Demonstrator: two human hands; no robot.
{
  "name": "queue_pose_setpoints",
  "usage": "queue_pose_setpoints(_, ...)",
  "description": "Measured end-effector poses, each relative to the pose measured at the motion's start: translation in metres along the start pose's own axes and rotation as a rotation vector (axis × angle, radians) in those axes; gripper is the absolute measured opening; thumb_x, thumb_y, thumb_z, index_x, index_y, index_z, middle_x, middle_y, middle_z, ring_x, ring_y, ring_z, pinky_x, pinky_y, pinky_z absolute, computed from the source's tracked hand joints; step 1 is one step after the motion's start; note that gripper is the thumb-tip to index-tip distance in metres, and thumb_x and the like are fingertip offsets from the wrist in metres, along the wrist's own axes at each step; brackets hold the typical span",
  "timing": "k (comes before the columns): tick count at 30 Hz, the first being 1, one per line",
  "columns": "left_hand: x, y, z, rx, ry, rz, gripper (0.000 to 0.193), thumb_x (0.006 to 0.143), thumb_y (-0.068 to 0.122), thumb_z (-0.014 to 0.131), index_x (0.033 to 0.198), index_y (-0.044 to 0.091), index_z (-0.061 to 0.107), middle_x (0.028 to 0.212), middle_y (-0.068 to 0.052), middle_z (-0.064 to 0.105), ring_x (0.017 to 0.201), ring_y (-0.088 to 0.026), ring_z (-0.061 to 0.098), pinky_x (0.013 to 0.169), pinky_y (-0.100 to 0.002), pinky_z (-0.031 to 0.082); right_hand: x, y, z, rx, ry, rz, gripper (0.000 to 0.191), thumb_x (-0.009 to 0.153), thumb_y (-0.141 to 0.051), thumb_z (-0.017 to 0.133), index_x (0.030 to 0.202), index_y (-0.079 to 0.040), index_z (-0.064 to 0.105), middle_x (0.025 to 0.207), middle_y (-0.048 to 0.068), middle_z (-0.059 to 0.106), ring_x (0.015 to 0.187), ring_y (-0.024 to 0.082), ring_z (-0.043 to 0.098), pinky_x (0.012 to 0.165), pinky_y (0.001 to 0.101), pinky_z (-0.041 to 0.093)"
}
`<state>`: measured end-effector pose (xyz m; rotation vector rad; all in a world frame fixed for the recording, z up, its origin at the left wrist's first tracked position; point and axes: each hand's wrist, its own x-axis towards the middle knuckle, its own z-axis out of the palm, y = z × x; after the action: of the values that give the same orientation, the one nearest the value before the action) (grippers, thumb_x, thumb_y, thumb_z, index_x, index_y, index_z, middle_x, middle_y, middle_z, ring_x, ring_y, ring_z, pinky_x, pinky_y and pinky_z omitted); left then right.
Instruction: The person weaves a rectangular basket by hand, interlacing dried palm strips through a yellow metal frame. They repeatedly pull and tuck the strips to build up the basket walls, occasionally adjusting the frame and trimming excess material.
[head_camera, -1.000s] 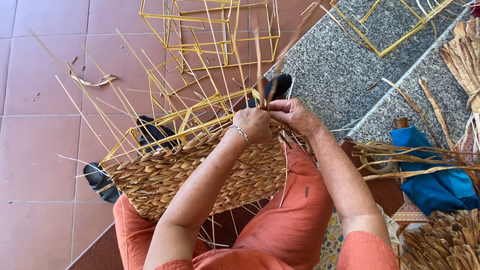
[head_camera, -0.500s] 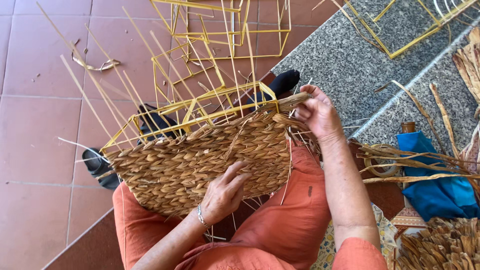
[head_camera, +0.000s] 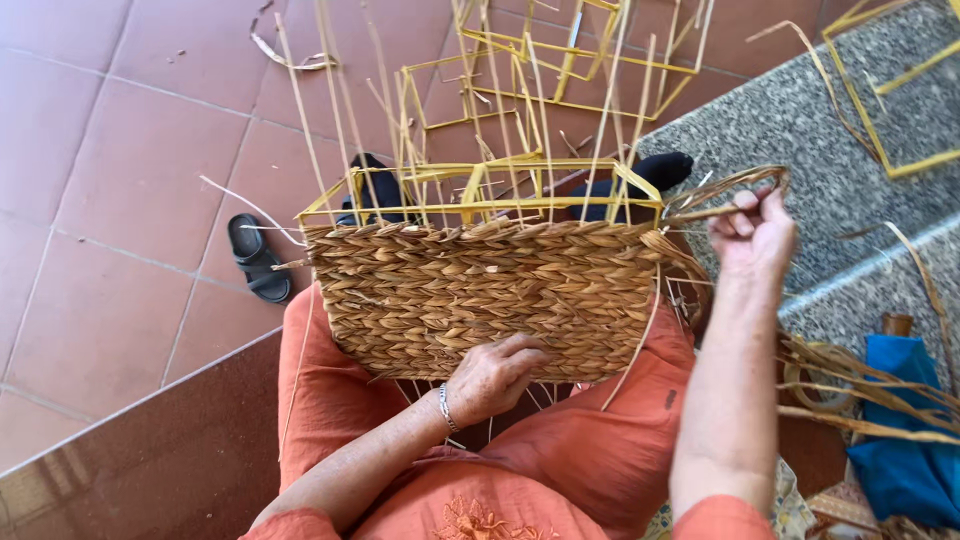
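A half-woven straw basket (head_camera: 480, 285) on a yellow wire frame (head_camera: 500, 185) rests on my lap, its woven side facing up. My left hand (head_camera: 495, 375), with a bracelet at the wrist, grips the basket's lower edge. My right hand (head_camera: 752, 232) is raised at the basket's right end and pinches a twisted straw strand (head_camera: 725, 190) that runs from the weave's top corner. Thin upright stakes rise from the frame.
Black sandals (head_camera: 255, 258) lie on the red tile floor at left. More yellow wire frames (head_camera: 560, 60) stand behind the basket. A grey stone slab (head_camera: 830, 150) is at right, with loose straw (head_camera: 860, 390) and a blue cloth (head_camera: 915, 440) below it.
The basket has turned so its woven side faces me. My left hand dropped from the top rim to the lower edge. My right hand pulled the strand out to the right.
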<state>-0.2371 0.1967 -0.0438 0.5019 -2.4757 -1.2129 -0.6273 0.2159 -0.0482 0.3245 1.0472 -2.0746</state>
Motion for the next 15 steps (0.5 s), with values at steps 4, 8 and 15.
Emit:
queue_pose_setpoints(4,-0.001,0.002,-0.009,0.009,0.030,0.012,0.025,0.087,0.001,0.068,0.111,0.007,0.069,0.114,-0.012,0.071,0.086,-0.033,0.072,0.068,-0.040,0.059,0.013,-0.007,0.004,0.175,-0.026,0.015,0.042,0.111,-0.043,0.034,0.088,-0.016,0.057,0.067,0.001,0.058,0.045,0.012,0.036,0.051,0.0312,0.033)
queue_pose_setpoints(8,0.001,0.010,-0.011,0.022,0.026,-0.017,0.023,0.088,0.001,0.068,0.110,0.006,0.071,0.110,-0.012,0.073,0.085,-0.033,0.073,0.067,-0.040,0.060,0.008,-0.025,0.017,0.099,0.074,-0.145,0.039,0.114,-0.040,0.036,0.093,-0.015,0.057,0.071,0.003,0.061,0.050,0.012,0.040,0.056,0.0318,0.038)
queue_pose_setpoints(15,0.050,0.005,-0.004,-0.245,0.139,-0.023,0.043,0.096,-0.004,0.061,0.137,0.007,0.055,0.116,-0.012,0.073,0.089,-0.023,0.078,0.076,-0.032,0.065,-0.106,-0.028,0.054,-0.539,-0.477,-0.761,0.025,0.120,-0.026,0.047,0.104,-0.011,0.060,0.076,0.003,0.059,0.055,0.009,0.048,0.047,0.0222,0.037)
